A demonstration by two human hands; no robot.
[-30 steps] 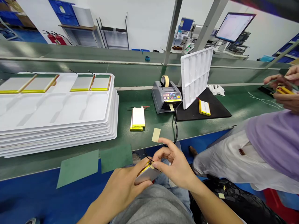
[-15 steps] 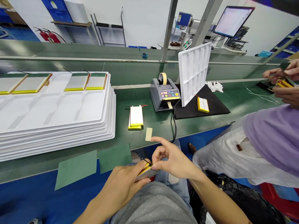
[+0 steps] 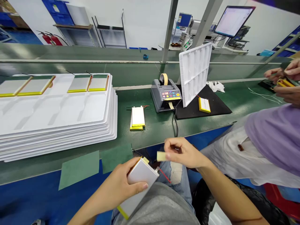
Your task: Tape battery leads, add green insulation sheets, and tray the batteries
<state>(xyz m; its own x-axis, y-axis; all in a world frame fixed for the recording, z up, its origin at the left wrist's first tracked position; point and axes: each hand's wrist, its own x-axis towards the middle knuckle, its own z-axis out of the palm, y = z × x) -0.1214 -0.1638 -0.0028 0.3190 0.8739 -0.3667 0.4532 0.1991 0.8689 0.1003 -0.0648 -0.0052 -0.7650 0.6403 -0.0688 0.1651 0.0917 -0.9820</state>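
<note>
Over my remote link I take this for a battery-assembly workshop, since I see a long green worktop, stacked white trays bearing flat cells, a tape dispenser, a busy co-worker and red fire extinguishers.

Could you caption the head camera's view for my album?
By a green bench, the left hand holds a battery while the right hand holds a piece of tape.

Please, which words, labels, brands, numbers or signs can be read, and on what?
None is surely readable.
Tape dispenser: red digits, too small.
Battery on the black mat: print, too small.
Held battery: no text visible.
Monitor: screen content too blurred.
Blue crate: label too small.
</note>
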